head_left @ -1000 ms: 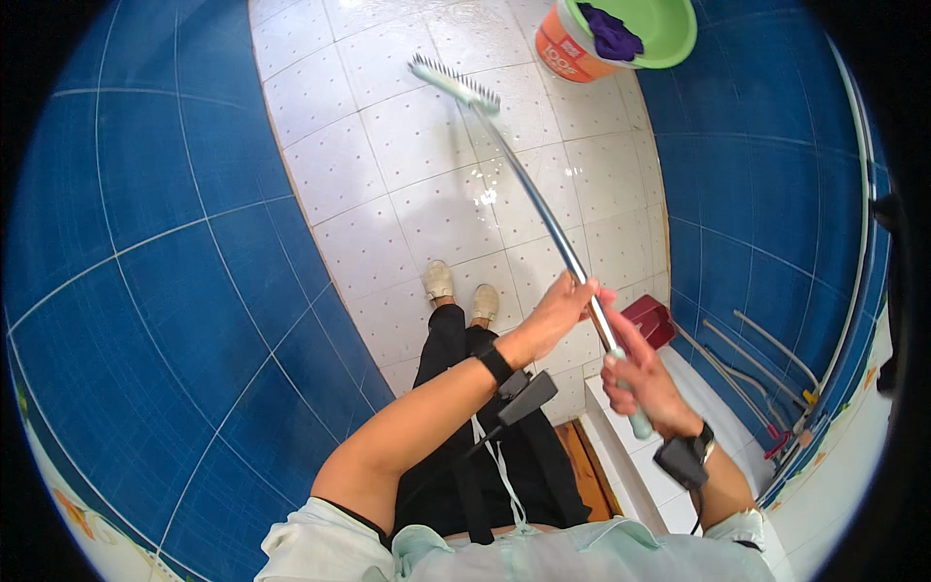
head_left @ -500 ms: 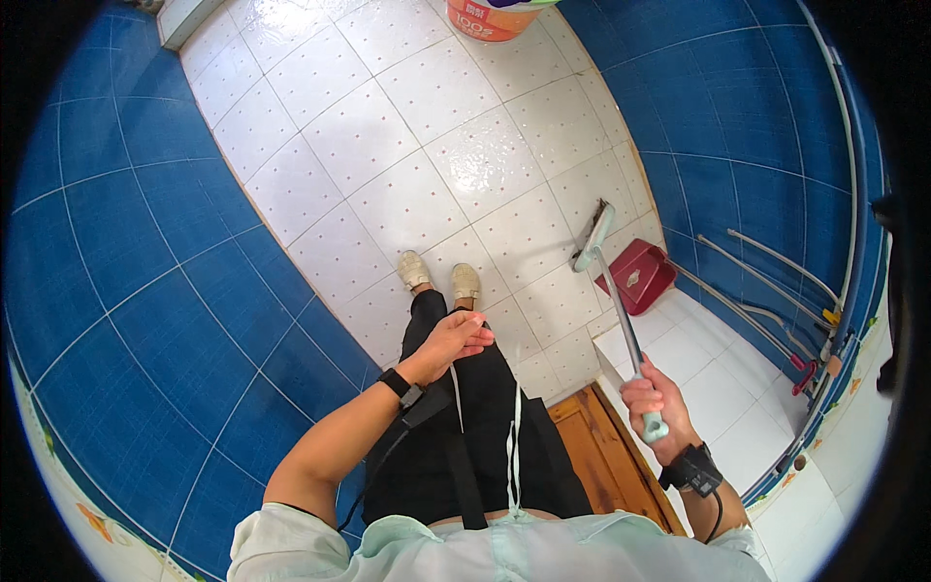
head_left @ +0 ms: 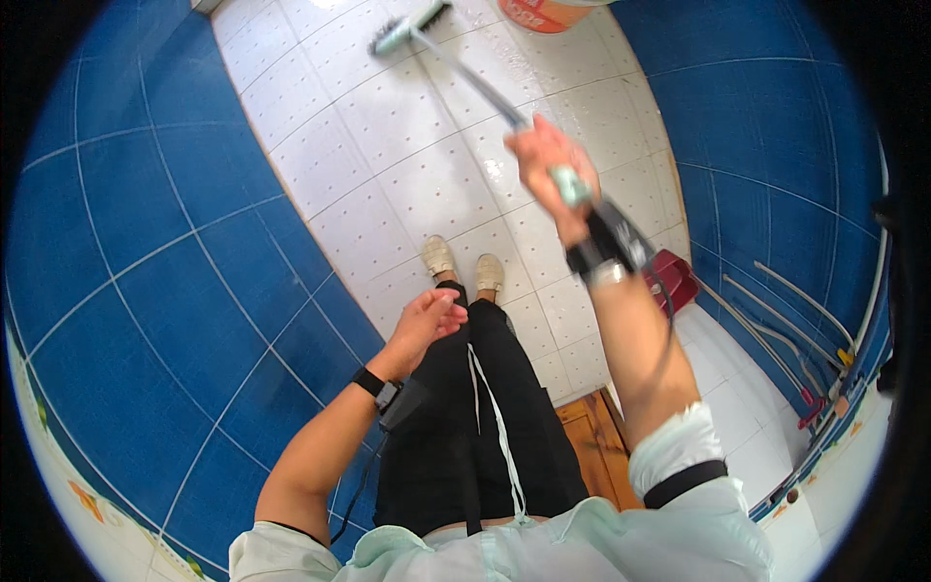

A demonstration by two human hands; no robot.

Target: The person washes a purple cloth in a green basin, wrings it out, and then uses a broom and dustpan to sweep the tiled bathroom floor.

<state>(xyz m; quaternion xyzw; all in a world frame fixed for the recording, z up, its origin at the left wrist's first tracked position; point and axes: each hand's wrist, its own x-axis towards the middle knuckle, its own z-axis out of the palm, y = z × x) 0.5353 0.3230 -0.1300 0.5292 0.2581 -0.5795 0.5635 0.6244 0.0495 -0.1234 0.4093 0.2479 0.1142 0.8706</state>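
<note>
My right hand (head_left: 558,170) is stretched forward and wrapped round the pale green grip of a long-handled floor brush (head_left: 485,89). The brush's pale green head (head_left: 412,30), edged with dark bristles, is at the far part of the white tiled floor (head_left: 369,145), slightly blurred. Whether its bristles touch the tiles I cannot tell. My left hand (head_left: 433,318) hangs over my thighs with its fingers loosely bent and apart, and nothing shows in it.
An orange bucket (head_left: 548,14) is at the far right, cut by the upper edge. A dark red dustpan (head_left: 673,281) lies on the right beside long handles (head_left: 761,335) leaning by the blue tiled wall (head_left: 776,126). Wet spots shine on the floor. A wooden panel (head_left: 593,436) is near my right leg.
My right hand has swung the floor brush forward and left, from beside the dustpan to the far floor. My left hand has shifted slightly left, its fingers loosening.
</note>
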